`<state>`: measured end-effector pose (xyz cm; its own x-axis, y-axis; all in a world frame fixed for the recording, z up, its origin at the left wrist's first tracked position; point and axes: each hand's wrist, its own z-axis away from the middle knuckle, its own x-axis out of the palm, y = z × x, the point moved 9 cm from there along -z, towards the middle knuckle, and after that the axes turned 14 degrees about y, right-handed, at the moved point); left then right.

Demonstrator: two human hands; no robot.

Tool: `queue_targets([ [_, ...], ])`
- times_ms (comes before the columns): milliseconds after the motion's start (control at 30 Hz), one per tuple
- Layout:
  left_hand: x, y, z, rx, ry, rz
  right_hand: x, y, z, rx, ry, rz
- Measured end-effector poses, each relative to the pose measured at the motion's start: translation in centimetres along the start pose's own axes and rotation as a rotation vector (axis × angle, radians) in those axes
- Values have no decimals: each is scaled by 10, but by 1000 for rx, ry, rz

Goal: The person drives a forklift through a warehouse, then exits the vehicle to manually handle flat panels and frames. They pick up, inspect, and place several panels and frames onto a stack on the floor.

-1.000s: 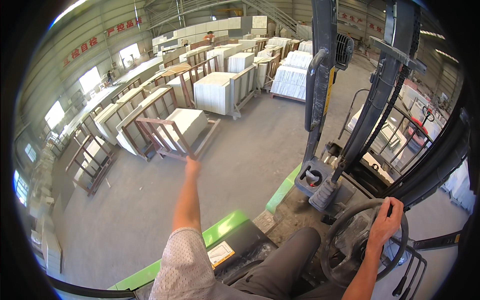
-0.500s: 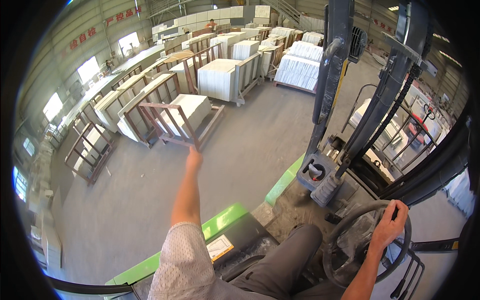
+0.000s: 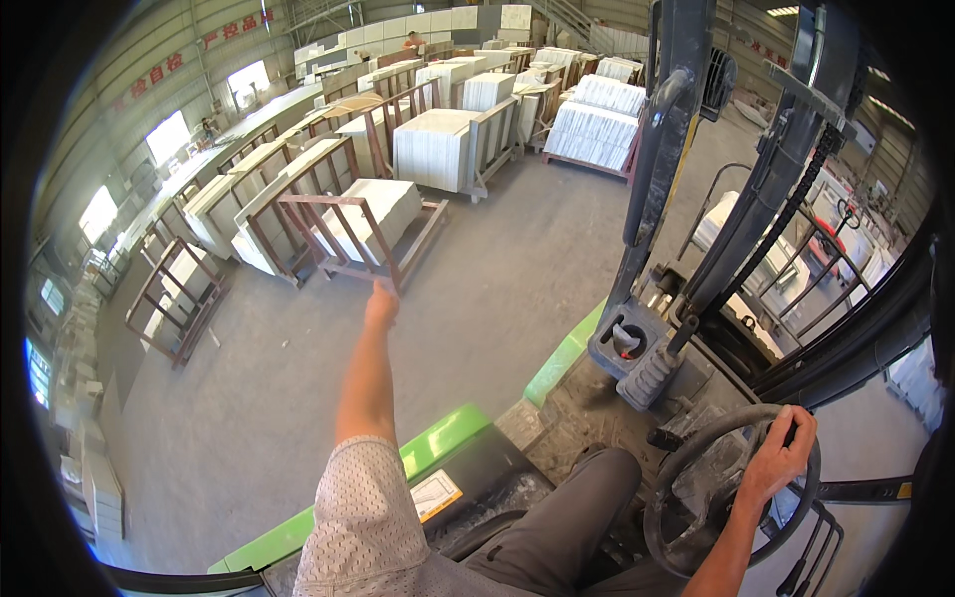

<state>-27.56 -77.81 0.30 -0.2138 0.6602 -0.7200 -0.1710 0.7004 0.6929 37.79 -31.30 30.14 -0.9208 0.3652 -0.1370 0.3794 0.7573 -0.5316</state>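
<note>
My left arm stretches out over the vehicle's side, and my left hand [image 3: 381, 304] is raised in the air with a finger held forward and nothing in it. Beyond it in the picture stands a brown metal rack [image 3: 373, 239] carrying pale stone slabs [image 3: 383, 214]; the hand is well short of it. At the lower right, my right hand [image 3: 778, 456] is closed at the upper right of a black steering wheel [image 3: 665, 478]. A dark piece shows between its fingers. My legs in grey trousers [image 3: 557, 507] are bent beside the wheel.
Forklift mast posts [image 3: 662, 149] rise ahead on the right. Green body panels [image 3: 448, 438] edge the cab. Several slab racks [image 3: 438, 144] line the floor, with another brown rack [image 3: 179, 308] at left. A person [image 3: 414, 40] is far back. Control levers [image 3: 811, 557] stand lower right.
The view has shifted slightly. My left hand is still held out, a little further left in the picture. My right hand and the wheel's rim sit slightly lower.
</note>
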Motion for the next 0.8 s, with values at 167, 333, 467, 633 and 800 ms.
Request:
queue_targets([
  [167,-9,-4,19,-65,-38,-61,-8,-4,3,16,2,4],
  [333,-8,-15,14,-42,-22,-74,-16,-10,5,-26,-3,-10],
  [467,-8,-20,12,4,-13,-76,-24,-13,9,-19,-4,-41],
  [633,-15,-22,19,46,-30,-54,-35,-26,13,-45,-3,-36],
  [800,-23,-31,23,129,-25,-77,-49,-40,19,-28,-5,-36],
])
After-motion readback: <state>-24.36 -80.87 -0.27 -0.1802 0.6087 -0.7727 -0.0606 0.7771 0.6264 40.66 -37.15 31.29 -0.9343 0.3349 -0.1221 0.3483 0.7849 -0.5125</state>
